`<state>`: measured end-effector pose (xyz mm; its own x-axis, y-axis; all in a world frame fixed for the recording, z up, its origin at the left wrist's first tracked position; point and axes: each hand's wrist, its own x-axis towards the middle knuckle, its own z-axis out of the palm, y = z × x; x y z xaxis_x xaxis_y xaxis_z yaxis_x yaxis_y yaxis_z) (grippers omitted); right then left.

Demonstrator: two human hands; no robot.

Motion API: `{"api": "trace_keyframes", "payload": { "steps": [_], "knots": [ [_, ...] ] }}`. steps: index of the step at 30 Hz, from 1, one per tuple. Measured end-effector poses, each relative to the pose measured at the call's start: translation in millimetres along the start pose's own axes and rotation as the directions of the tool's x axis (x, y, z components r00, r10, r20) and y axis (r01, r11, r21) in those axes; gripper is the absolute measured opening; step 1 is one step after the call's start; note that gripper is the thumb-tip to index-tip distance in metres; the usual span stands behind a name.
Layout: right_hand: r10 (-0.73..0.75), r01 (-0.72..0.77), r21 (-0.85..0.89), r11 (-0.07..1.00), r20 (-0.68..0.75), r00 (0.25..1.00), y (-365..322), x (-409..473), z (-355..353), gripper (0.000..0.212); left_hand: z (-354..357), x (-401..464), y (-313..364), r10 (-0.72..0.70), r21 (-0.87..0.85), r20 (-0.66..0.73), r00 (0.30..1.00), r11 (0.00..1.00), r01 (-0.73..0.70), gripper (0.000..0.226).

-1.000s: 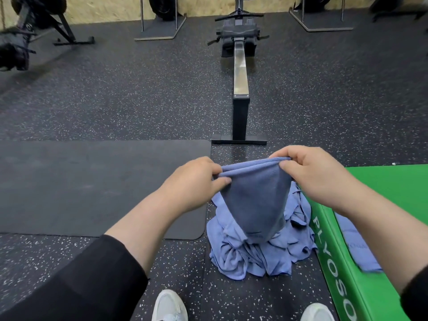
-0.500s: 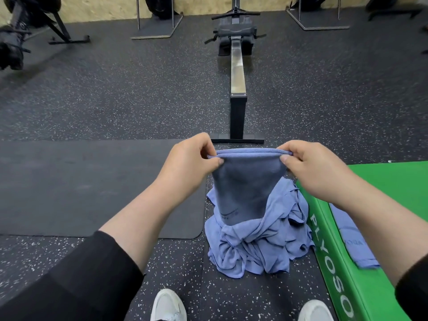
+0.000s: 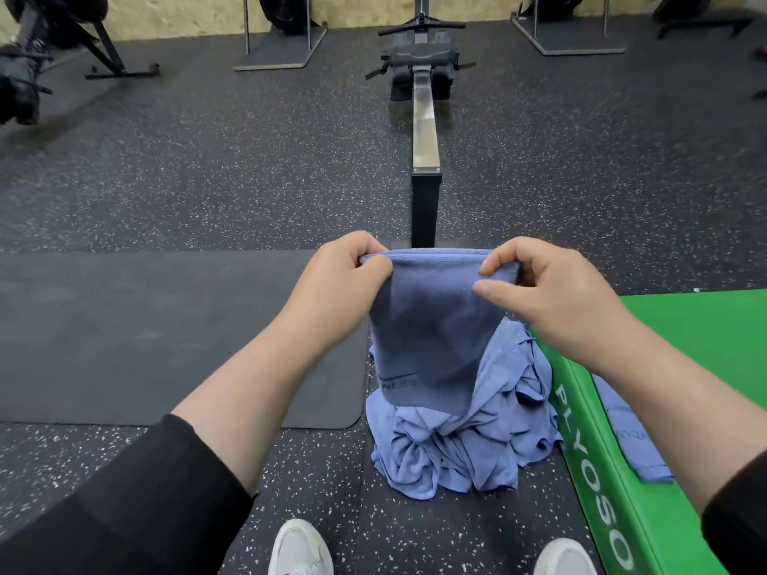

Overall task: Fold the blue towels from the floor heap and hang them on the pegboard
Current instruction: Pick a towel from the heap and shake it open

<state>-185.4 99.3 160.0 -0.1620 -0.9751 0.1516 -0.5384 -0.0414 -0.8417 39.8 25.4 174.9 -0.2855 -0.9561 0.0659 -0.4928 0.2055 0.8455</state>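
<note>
A folded blue towel hangs in front of me, doubled over with its fold along the top. My left hand pinches its top left corner and my right hand pinches its top right corner. Straight below it the heap of crumpled blue towels lies on the speckled floor between my white shoes. Another blue towel lies flat on the green plyo box at my right. No pegboard is in view.
A dark mat lies on the floor to my left. A rowing machine runs away from me straight ahead. Metal rack bases and other gym gear stand along the far plywood wall.
Both hands have risen and drawn apart, pulling the towel's top edge straight and level. The towel now hangs wider and flatter over the heap.
</note>
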Motion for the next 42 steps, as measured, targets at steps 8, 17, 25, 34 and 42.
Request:
{"api": "trace_keyframes", "payload": {
  "steps": [8, 17, 25, 34, 42],
  "knots": [
    [0.025, -0.025, 0.096, 0.995, 0.005, 1.0, -5, 0, 12, 0.037, 14, -6, -3, 0.074, 0.161, 0.198, 0.977, 0.981, -0.107, 0.012],
    [-0.018, 0.016, -0.157, 0.987, -0.012, 1.0, -1, -4, 22, 0.008, 30, -15, 13, -0.287, -0.198, 0.148, 0.946, 0.929, 0.313, 0.014],
    [-0.103, 0.131, -0.292, 0.948, 0.109, 0.989, -20, -17, 41, 0.014, 36, -18, 12, -0.292, -0.308, -0.08, 0.953, 0.917, 0.255, 0.02],
    [-0.061, 0.068, -0.167, 0.984, 0.046, 0.997, -12, -7, 31, 0.036, 33, -21, 20, -0.139, -0.322, 0.094, 0.986, 0.933, 0.163, 0.047],
    [0.044, -0.056, 0.267, 0.962, 0.051, 0.998, -16, -6, 27, 0.028, 26, -14, 14, 0.037, -0.241, 0.094, 0.995, 0.97, -0.013, 0.012]
  ]
}}
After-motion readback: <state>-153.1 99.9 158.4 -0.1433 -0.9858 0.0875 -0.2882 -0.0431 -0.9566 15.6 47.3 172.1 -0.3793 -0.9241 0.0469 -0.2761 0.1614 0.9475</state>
